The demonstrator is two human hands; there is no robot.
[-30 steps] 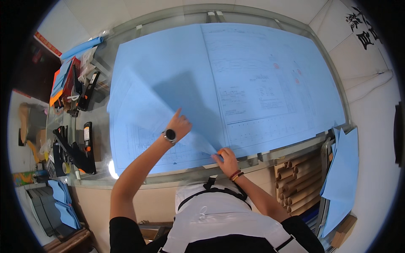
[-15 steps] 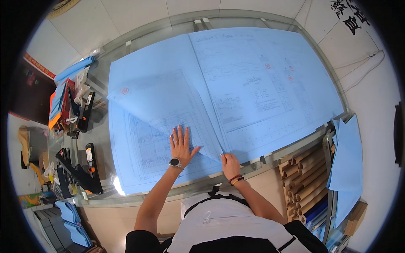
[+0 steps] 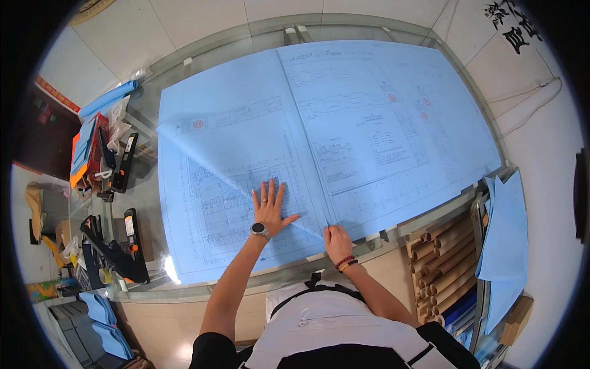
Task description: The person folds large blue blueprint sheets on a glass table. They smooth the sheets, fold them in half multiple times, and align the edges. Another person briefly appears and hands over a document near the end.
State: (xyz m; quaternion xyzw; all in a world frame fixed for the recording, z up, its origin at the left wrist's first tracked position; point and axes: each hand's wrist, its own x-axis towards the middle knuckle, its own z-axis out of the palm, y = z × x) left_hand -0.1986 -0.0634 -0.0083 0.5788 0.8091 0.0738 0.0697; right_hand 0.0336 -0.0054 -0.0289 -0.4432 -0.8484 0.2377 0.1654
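Note:
Large light-blue drawing sheets (image 3: pixel 393 135) with thin lines and red round stamps cover much of a glass-topped table (image 3: pixel 369 27). On their left half a sheet is folded over along a diagonal edge. My left hand (image 3: pixel 268 212), wearing a watch, lies flat on that part with fingers spread. Beside it, at the sheets' near edge, my right hand (image 3: pixel 337 243), with beaded bracelets, has its fingers closed on the sheet edge where the fold meets the centre crease.
At the left stand black staplers (image 3: pixel 125 163), a red box with papers (image 3: pixel 98 147) and a blue roll (image 3: pixel 107 98). Cardboard tubes (image 3: pixel 445 264) sit below the table's right front, beside hanging blue sheets (image 3: pixel 504 234). Grey stacked items (image 3: pixel 70 326) are at lower left.
My left hand went from a pointing shape to lying spread on the paper, then shifted slightly right. The folded left sheet lies flatter, showing a red stamp. My right hand stays at the edge.

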